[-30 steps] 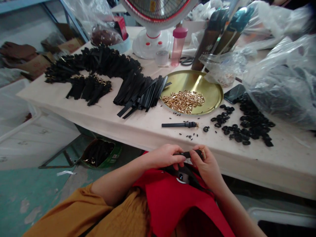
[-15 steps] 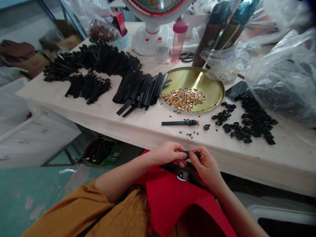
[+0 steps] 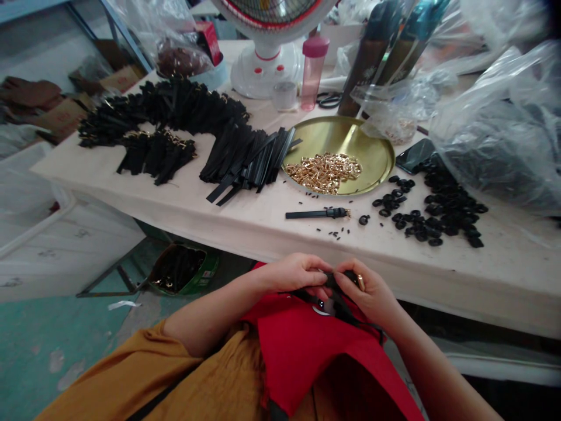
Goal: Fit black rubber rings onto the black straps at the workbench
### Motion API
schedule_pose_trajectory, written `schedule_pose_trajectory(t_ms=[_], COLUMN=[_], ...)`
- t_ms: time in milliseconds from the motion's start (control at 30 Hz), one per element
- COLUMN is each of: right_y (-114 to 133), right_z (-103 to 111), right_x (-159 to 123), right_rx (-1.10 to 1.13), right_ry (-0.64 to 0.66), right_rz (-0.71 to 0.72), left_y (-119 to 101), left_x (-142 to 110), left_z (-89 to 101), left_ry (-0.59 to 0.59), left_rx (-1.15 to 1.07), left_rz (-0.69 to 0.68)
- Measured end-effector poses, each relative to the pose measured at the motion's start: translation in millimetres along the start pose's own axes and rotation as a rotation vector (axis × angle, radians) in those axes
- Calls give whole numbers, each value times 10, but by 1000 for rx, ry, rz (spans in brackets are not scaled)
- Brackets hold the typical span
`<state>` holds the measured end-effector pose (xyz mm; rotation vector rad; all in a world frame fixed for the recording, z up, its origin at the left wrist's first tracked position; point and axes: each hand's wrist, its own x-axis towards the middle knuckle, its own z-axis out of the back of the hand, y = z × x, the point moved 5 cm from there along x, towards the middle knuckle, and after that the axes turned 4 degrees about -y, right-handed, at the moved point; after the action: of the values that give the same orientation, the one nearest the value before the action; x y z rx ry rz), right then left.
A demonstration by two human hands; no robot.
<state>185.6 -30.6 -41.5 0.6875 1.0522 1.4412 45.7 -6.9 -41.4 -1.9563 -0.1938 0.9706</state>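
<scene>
My left hand (image 3: 294,273) and my right hand (image 3: 367,294) meet over my lap, just below the table's front edge. Both pinch a thin black strap (image 3: 338,279) held between them, and a small gold piece shows at my right fingers. Under the hands lies a red cloth (image 3: 302,351) with more black straps on it. On the table right ahead lies one finished black strap with a gold buckle (image 3: 318,214). Behind it stands a gold tray (image 3: 372,149) holding several gold buckles (image 3: 326,171).
Piles of black straps (image 3: 245,158) cover the table's left half. Black loops (image 3: 432,213) spread on the right, beside clear plastic bags (image 3: 504,134) and a phone (image 3: 414,155). A fan base (image 3: 263,73), a pink bottle (image 3: 312,70) and a small cup stand at the back. A green box (image 3: 182,270) sits on the floor.
Both hands stay together on the strap with small finger shifts. The view has tilted slightly, so the table sits a little higher in the picture.
</scene>
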Motion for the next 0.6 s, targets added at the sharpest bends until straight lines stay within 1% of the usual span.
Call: schedule_pose_trajectory(t_ms=[100,167,267,367,433,500,567,600], right_y=[17,35,20,-43,-89,-117,-116,-105], right_z=[-37,-36,-15,-35,-44,-34,-22,-24], right_x=[-19,-42,-86,-125,-122,-96,-65,-50], right_rx=[-47,-34,110,244,273,268,244,231], right_ry=[65,117,178,213,154,30,-86,-121], right_rz=[49,54,-38,-155,-186,-179,-151,-136], left_y=[0,-6,-25,-39,-59,-84,-104,-110], left_x=[-32,-41,-33,-9,2,-4,-29,-43], left_z=[-5,-35,-106,-145,-113,-50,1,16], left_ry=[44,92,164,188,149,105,110,126], left_rx=[78,105,105,104,105,148,241,300], left_rz=[-5,-20,-22,13,13,3,7,13])
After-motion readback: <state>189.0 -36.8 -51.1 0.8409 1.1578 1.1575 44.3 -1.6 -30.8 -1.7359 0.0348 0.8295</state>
